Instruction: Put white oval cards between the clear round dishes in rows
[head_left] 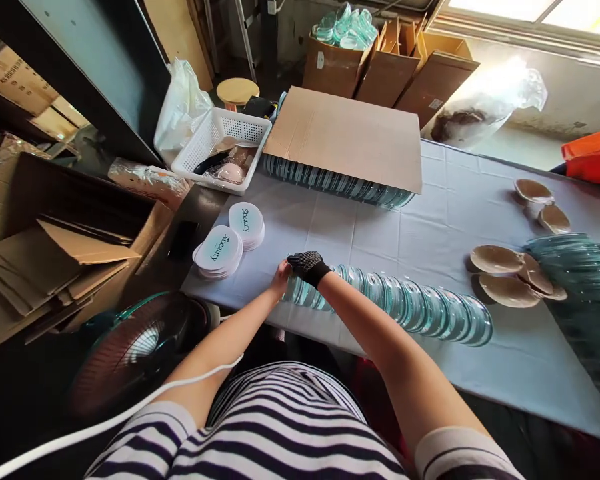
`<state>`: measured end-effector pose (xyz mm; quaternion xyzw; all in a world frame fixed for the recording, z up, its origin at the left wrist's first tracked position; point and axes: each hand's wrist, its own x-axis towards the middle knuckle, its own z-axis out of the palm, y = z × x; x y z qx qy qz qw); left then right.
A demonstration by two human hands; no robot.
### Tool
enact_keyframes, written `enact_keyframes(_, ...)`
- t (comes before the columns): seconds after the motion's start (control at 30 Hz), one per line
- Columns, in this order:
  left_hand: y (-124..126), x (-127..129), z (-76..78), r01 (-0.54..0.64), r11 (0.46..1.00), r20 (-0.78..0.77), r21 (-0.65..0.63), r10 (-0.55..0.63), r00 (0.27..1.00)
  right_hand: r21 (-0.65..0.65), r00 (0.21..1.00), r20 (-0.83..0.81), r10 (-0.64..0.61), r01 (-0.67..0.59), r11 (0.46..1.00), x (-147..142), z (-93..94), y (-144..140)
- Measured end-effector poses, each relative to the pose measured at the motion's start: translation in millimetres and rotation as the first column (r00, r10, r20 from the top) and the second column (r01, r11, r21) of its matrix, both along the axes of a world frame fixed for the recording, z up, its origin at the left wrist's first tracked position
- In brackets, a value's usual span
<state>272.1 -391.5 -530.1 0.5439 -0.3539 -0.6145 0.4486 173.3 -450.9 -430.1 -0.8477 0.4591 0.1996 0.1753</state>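
Observation:
My left hand (282, 275), bare, and my right hand (307, 265), in a black dotted glove, meet at the left end of a row of clear bluish-green round dishes (420, 308). The dishes stand on edge, nested along the table's near side. Fingers of both hands are drawn together; whatever is between them is too small or hidden. Left of my hands lie two stacks of round white cards printed with lettering, a nearer stack (219, 251) and a farther stack (247, 225).
A cardboard sheet (347, 137) covers more dishes at the table's back. A white basket (247, 180) holds bagged items. Brown oval pieces (510, 293) and a blurred mass of dishes (575, 267) lie right. A fan (135, 353) and a carton of cardboard (75, 260) stand left.

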Motion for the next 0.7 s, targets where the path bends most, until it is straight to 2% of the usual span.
enact_keyframes(0.17,-3,3,-2.2,-0.029,0.992,0.011,0.121,0.028,1.0,-0.047,0.996,0.045,-0.08,0.082,0.996,-14,-13.7,66)
enact_keyframes(0.27,-4,4,-5.1,-0.04,0.989,0.041,0.141,0.035,0.999,-0.001,0.99,0.057,-0.127,0.128,0.992,-14,-31.2,101)
enact_keyframes(0.4,-4,4,-9.1,-0.039,0.988,0.086,0.147,0.026,0.996,0.076,0.987,0.055,-0.149,0.145,0.987,-3,-58.7,126)
enact_keyframes(0.47,-3,4,-9.6,-0.035,0.989,0.12,0.14,0.018,0.993,0.088,0.986,0.039,-0.16,0.156,0.984,4,-65.4,131)
enact_keyframes(0.53,-2,4,-7.3,-0.041,0.991,0.174,0.127,0.019,0.985,0.1,0.984,0.028,-0.176,0.173,0.98,4,-62.1,130)
enact_keyframes(0.6,1,2,-1.8,-0.066,0.994,0.238,0.088,0.044,0.97,0.092,0.978,0.025,-0.206,0.203,0.975,-8,-48.1,122)
enact_keyframes(0.67,5,0,5.3,-0.015,0.998,0.397,-0.064,0.039,0.917,0.022,0.957,0.038,-0.287,0.286,0.958,-30,-27.1,103)
enact_keyframes(0.7,8,-1,8.6,0.067,0.985,0.512,-0.161,0.025,0.859,-0.029,0.943,0.044,-0.331,0.332,0.943,-42,-16.1,89)
